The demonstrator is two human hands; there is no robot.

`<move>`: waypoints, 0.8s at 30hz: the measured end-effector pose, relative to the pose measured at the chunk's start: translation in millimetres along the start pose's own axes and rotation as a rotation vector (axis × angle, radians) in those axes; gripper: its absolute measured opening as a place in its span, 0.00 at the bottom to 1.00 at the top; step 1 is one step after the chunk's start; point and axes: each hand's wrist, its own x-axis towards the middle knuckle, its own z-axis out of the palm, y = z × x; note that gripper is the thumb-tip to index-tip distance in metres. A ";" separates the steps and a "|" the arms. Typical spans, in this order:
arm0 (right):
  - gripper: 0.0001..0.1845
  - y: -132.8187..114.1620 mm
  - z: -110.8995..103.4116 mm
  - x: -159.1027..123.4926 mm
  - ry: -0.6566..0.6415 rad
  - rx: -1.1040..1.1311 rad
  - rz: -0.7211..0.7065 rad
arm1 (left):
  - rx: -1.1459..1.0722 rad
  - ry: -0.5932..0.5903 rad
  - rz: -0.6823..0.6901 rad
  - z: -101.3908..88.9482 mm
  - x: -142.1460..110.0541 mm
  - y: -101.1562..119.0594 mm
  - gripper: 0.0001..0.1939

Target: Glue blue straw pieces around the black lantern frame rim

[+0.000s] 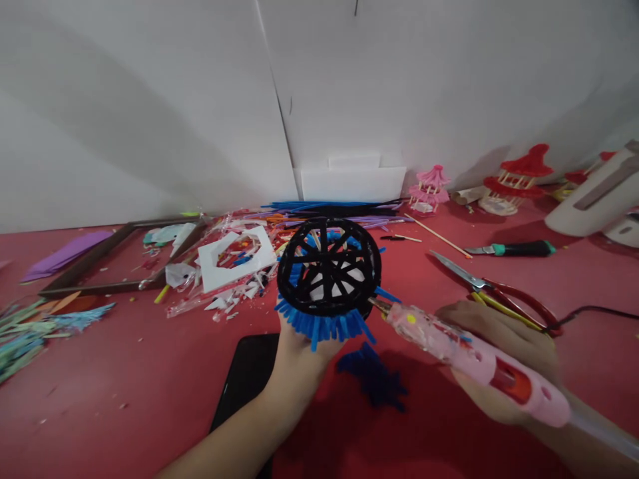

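My left hand (299, 352) grips from below a round craft piece (329, 266) with a black wheel-like frame of spokes; its fingers are mostly hidden under it. A fringe of blue pipe-cleaner pieces (319, 326) hangs around the near edge, and pale sticks show through the frame. In my right hand (504, 339) is a pink hot glue gun (469, 352), its body smeared with dried glue. The metal nozzle touches or nearly touches the right edge of the black frame. Loose short blue pieces (374, 376) lie on the red table below.
Scissors (499, 293) and a black-and-green handled knife (524, 249) lie to the right. Behind stand pink (430, 189) and red (519, 179) small pagodas. A black phone (247, 379) lies by my left forearm; a brown frame (90, 266) and scraps fill the left.
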 end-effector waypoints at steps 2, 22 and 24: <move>0.11 -0.5 -3.7 5.0 0.001 -0.055 -0.044 | 0.021 0.009 0.009 2.5 0.6 2.5 0.21; 0.07 0.1 0.5 13.0 0.086 -0.001 -0.063 | 0.053 0.069 0.065 -1.6 1.9 -5.5 0.23; 0.07 0.0 1.5 11.0 0.075 0.010 -0.061 | 0.048 0.075 0.045 -0.8 1.6 -4.2 0.23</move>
